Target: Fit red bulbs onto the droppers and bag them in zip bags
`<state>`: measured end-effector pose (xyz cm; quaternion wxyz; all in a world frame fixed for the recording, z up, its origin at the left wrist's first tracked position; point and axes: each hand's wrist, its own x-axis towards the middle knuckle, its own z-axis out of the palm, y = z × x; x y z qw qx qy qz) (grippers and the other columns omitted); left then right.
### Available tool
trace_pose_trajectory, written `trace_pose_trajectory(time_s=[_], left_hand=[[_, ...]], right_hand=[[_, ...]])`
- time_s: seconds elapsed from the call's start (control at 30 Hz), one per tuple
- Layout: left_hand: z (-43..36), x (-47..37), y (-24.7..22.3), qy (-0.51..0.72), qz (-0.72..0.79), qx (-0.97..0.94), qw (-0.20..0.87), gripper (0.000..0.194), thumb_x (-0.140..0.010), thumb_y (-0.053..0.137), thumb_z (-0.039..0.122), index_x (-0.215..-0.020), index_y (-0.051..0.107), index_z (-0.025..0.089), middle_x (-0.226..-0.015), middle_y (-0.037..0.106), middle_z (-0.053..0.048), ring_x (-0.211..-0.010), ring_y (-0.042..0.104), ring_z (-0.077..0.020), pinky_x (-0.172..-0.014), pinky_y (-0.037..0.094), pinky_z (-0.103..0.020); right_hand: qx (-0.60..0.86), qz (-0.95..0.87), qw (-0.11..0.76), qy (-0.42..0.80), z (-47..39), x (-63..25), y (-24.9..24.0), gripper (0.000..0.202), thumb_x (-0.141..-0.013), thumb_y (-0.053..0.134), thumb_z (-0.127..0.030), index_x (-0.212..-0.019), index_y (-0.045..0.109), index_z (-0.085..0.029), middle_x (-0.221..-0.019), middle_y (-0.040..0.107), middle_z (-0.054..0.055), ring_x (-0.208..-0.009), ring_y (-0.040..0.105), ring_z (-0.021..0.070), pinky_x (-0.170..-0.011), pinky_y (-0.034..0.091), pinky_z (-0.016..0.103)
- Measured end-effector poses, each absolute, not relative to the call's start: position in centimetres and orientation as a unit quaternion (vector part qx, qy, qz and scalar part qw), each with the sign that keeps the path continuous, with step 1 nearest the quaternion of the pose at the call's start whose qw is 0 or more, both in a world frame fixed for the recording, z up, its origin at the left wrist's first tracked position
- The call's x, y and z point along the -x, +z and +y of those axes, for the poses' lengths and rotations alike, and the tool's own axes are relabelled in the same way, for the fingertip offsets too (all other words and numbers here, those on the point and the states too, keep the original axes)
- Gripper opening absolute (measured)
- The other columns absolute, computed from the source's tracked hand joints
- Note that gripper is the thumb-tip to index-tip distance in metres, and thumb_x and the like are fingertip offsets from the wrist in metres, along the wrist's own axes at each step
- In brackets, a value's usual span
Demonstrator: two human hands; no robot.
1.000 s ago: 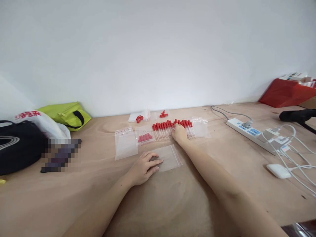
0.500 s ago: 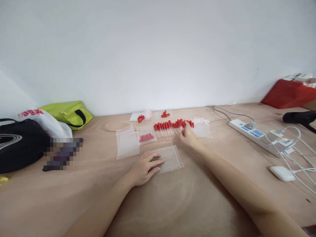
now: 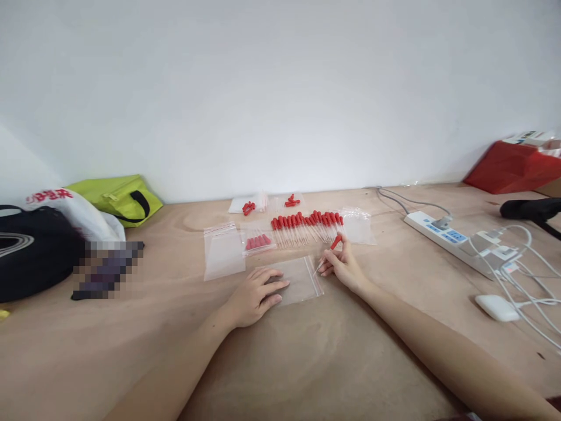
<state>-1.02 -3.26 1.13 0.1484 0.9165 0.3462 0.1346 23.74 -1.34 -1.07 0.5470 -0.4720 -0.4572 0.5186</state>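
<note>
My left hand (image 3: pixel 258 295) lies with its fingers spread on a clear zip bag (image 3: pixel 298 282), pressing its left part to the table. Held in my right hand (image 3: pixel 344 268) is a dropper (image 3: pixel 335 242) with a red rubber bulb and a thin clear tube; its tip slants down to the zip edge of that bag. Behind the hands lies a row of similar red-bulbed droppers (image 3: pixel 287 222), tubes pointing toward me. Left of the row, a zip bag (image 3: pixel 258 241) has several red bulbs in it, and a flat zip bag (image 3: pixel 224 251) lies beside that.
Two small groups of red bulbs (image 3: pixel 248 208) lie on bags by the wall. Another clear bag (image 3: pixel 359 227) is right of the row. A power strip (image 3: pixel 456 241) with tangled white cables and a white charger (image 3: pixel 497 307) occupies the right; a yellow-green bag (image 3: pixel 118 199) stands left.
My right hand has drawn back from the dropper row toward me, bringing one dropper to the bag's zip edge. My left hand stays on the bag.
</note>
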Motion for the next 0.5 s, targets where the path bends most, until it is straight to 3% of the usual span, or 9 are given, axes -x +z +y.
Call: trace_pose_trajectory(time_s=[0.23,0.5], left_hand=[[-3.33,0.89,1.38,0.139,0.346,-0.914,0.160,0.032,-0.087,0.043,0.030,-0.117,0.052,0.030,-0.120,0.050,-0.005,-0.112,0.043,-0.0221,-0.096,0.033,-0.042],[-3.45,0.96,1.23,0.144,0.382,-0.898,0.166,0.049,-0.085,0.044,0.034,-0.131,0.033,0.023,-0.128,0.045,-0.009,-0.116,0.040,-0.0237,-0.097,0.033,-0.041]], right_hand=[[0.467,-0.415,0.554,0.550,-1.43,-23.49,-0.85,0.053,-0.068,0.059,-0.042,-0.102,0.022,-0.026,-0.059,0.057,-0.009,-0.049,0.059,0.0124,-0.050,0.049,0.025],[0.410,-0.375,0.537,0.634,-1.64,-23.62,-0.66,0.030,-0.069,0.056,-0.034,-0.090,0.037,-0.024,-0.065,0.058,-0.005,-0.058,0.062,0.0137,-0.058,0.051,0.030]])
